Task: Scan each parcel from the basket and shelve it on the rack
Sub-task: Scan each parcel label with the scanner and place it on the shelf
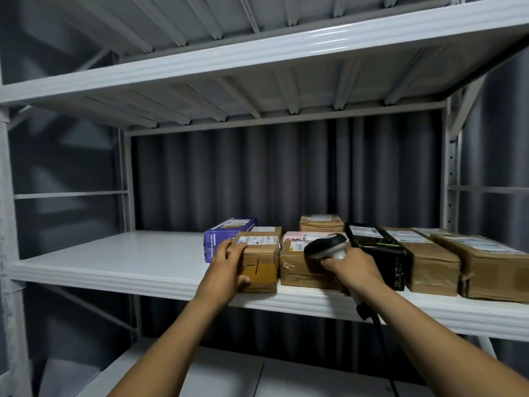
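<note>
- The parcel [260, 262], a small brown box with a white label on top, sits at the front edge of the white shelf [114, 262].
- The left hand [229, 267] grips the parcel's left end, with its fingers curled over the top edge and its thumb on the front face near the bottom.
- The right hand [352, 267], right of the parcel, is closed round the handle of a scanner [326, 246].
- The scanner's dark head is turned towards the parcel.
- A cable [375, 319] hangs from the handle, below the shelf edge.
- A wrapped box [297, 270] stands just right of the parcel, with only a thin gap between them, and the scanner head is in front of it.
- A purple box [220, 236] lies behind the parcel to its left, partly hidden by the left hand.
- A pink parcel [297, 235] lies behind and right of the parcel.
- Farther right of the parcel a black box [380, 250] comes first, then two long brown boxes [432, 262], side by side.
- A grey curtain [257, 173] hangs behind the shelf, beyond the parcel.
</note>
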Action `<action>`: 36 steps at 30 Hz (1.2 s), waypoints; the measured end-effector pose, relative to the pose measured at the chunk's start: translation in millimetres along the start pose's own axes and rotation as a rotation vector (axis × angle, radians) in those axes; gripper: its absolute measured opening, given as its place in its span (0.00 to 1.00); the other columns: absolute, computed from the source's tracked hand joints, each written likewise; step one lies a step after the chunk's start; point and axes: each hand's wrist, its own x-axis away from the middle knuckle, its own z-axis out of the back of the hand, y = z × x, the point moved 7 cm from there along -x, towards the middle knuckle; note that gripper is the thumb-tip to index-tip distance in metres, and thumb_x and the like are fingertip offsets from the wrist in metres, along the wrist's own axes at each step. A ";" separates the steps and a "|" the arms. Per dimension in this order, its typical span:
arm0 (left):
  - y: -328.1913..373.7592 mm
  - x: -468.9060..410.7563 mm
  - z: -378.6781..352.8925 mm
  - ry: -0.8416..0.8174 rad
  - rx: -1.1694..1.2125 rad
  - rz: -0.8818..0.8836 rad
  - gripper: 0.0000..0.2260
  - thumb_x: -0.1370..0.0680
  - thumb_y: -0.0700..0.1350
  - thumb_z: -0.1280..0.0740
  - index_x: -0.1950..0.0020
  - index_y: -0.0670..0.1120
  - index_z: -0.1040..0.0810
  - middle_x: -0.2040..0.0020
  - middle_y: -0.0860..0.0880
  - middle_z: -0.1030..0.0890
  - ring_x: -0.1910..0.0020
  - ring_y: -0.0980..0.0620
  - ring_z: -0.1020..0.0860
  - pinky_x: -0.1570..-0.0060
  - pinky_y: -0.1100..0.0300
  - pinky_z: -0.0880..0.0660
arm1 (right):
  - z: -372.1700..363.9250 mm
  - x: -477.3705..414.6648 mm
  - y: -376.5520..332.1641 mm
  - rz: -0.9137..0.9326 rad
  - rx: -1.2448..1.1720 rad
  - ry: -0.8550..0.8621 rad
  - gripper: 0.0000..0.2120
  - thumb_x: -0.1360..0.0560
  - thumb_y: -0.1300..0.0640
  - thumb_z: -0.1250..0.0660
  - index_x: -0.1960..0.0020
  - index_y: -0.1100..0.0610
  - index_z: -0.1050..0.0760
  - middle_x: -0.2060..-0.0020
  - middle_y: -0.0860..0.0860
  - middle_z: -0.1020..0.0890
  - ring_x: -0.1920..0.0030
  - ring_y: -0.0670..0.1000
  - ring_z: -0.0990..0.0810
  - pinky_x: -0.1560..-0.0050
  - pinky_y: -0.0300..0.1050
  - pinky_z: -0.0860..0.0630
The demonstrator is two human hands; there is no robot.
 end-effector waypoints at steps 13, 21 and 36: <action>-0.6 -59.2 -27.8 -0.128 -0.195 -0.028 0.35 0.26 0.41 0.30 0.23 0.54 0.43 0.22 0.50 0.43 0.26 0.44 0.42 0.31 0.46 0.34 | -2.5 -28.2 5.5 0.018 0.048 0.016 0.12 0.30 0.47 0.30 0.56 0.56 0.21 0.63 0.52 0.17 0.65 0.52 0.18 0.65 0.43 0.25; -4.2 -71.2 -36.9 -0.133 -0.174 -0.030 0.34 0.25 0.39 0.31 0.24 0.53 0.43 0.23 0.48 0.43 0.26 0.44 0.42 0.30 0.45 0.34 | -13.6 -33.1 0.5 0.031 0.063 -0.001 0.15 0.33 0.45 0.31 0.56 0.56 0.21 0.63 0.54 0.16 0.65 0.57 0.17 0.61 0.52 0.18; 24.5 52.7 -26.8 -0.079 -0.323 -0.144 0.32 0.23 0.49 0.32 0.22 0.48 0.42 0.25 0.40 0.39 0.27 0.40 0.41 0.30 0.49 0.38 | -13.2 75.2 15.9 0.016 -0.056 -0.083 0.12 0.29 0.49 0.29 0.61 0.58 0.21 0.67 0.57 0.16 0.72 0.57 0.19 0.67 0.47 0.22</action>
